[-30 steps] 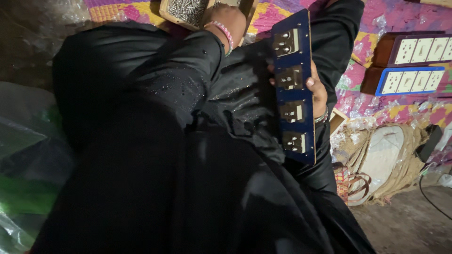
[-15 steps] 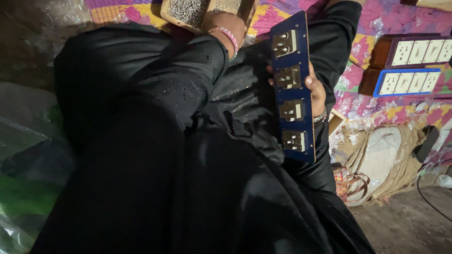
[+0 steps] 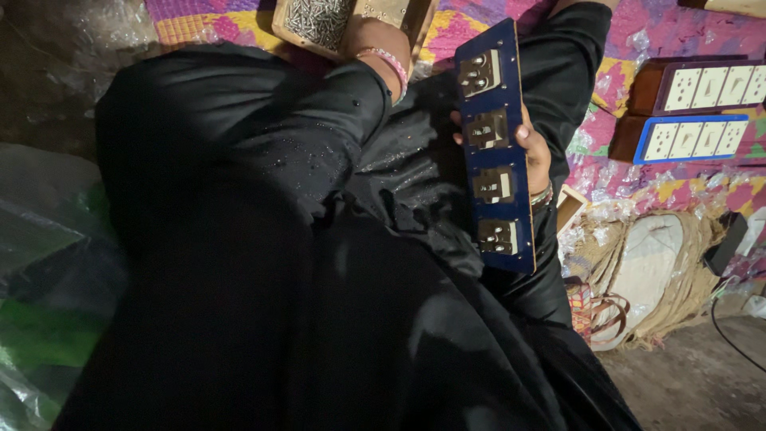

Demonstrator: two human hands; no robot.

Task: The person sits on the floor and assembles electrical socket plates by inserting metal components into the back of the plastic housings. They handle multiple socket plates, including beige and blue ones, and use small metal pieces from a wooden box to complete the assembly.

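Observation:
My right hand [image 3: 536,153] grips a long blue switch panel [image 3: 496,144] from behind and holds it upright over my lap. The panel's back faces me, with several metal socket fittings in a row. My left hand [image 3: 373,41], with a pink bangle at the wrist, reaches up into a wooden box of small metal screws [image 3: 315,20]. Its fingers are hidden at the box, so I cannot see whether they hold anything. Black sleeves and a black garment cover both arms and my lap.
Two finished panels with white switches, one brown [image 3: 702,86] and one blue [image 3: 694,137], lie at the right on a colourful patterned mat [image 3: 630,175]. A woven straw bag [image 3: 654,271] lies lower right beside a black cable [image 3: 722,335]. Clear and green plastic wrap [image 3: 40,319] is at the left.
Almost nothing differs. The left hand stays at the screw box and the right hand keeps the blue panel in the same place.

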